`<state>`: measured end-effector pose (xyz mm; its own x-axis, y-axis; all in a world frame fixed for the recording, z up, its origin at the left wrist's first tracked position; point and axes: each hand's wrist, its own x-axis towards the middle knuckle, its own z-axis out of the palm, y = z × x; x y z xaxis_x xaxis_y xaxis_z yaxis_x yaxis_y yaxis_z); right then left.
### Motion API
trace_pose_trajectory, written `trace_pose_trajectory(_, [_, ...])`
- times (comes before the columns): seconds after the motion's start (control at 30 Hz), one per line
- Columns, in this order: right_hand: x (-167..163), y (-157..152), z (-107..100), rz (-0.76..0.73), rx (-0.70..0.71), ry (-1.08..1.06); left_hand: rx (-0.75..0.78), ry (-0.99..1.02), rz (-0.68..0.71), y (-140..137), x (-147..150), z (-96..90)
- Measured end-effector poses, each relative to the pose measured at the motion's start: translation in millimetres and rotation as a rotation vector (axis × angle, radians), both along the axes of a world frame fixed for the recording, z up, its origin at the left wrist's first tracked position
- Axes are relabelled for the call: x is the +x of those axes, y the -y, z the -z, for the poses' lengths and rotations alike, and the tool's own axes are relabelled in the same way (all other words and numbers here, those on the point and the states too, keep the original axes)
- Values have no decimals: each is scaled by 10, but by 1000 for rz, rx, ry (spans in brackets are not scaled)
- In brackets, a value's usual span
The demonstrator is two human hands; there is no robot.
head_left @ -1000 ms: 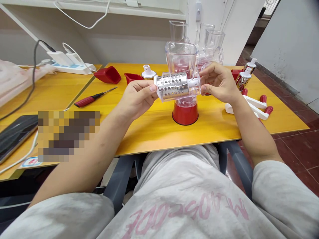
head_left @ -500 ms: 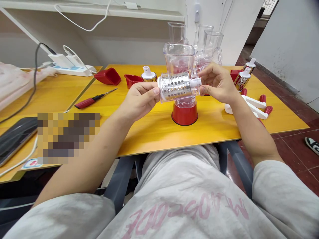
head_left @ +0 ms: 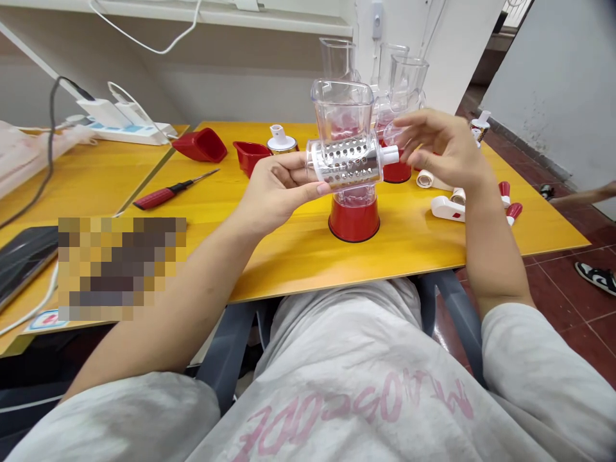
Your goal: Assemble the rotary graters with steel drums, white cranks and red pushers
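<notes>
Lying at far left on the worktop (head_left: 289,256): a screwdriver (head_left: 171,190). Left hand (head_left: 276,192), grip pinching the grater drum (head_left: 344,162), holds it level against the clear grater body (head_left: 344,122) on its red base (head_left: 353,219). Right hand (head_left: 445,151), fingers spread, hovers just beside the drum's white end. White handles (head_left: 447,206) lie at right.

A perforated steel grater drum (head_left: 344,160) sits crosswise in a clear plastic grinder on a red base (head_left: 353,215), mid-table on the yellow wooden table (head_left: 298,250). A red-handled screwdriver (head_left: 171,189) lies to its left, white crank handles with red knobs (head_left: 481,204) to its right (further clear plastic hoppers (head_left: 402,80) stand behind).
</notes>
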<state>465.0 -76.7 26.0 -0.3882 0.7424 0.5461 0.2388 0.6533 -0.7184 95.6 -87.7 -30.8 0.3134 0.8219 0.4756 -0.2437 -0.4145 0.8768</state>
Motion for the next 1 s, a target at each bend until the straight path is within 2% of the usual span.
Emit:
trace_pose_trajectory(0.07, [215,30,-162,123,-10,108,9,-3,-29,11,12,31])
trace_pose_trajectory(0.1, [313,62,-238,199,-44,228,8,0,-45,18,20,47])
trace_pose_trajectory(0.2, [542,214,-345,394,-197,733,4,23,-76,33,44,86])
trace_pose_trajectory(0.3, [689,393,-186,487,-259,1037,15,38,-74,31,56,118])
trace_pose_trajectory(0.47, [810,584,226,523,-252,1163,22,48,-106,18,69,151])
trace_pose_trajectory(0.53, [795,579,252,471,-261,1065,34,54,-94,28,78,155])
trace_pose_trajectory(0.6, [733,518,204,355,-260,834,36,62,-78,46,92,157])
trace_pose_trajectory(0.73, [467,316,68,99,-283,59,33,78,-123,83,127,174])
trace_pose_trajectory(0.8, [300,228,12,25,-356,-205,53,87,-150,91,140,188])
trace_pose_trajectory(0.9, [94,122,-76,-30,-438,-293,85,75,-183,93,137,203])
trace_pose_trajectory(1.0, [-39,-2,-128,-129,-414,-299,110,56,-205,86,104,207])
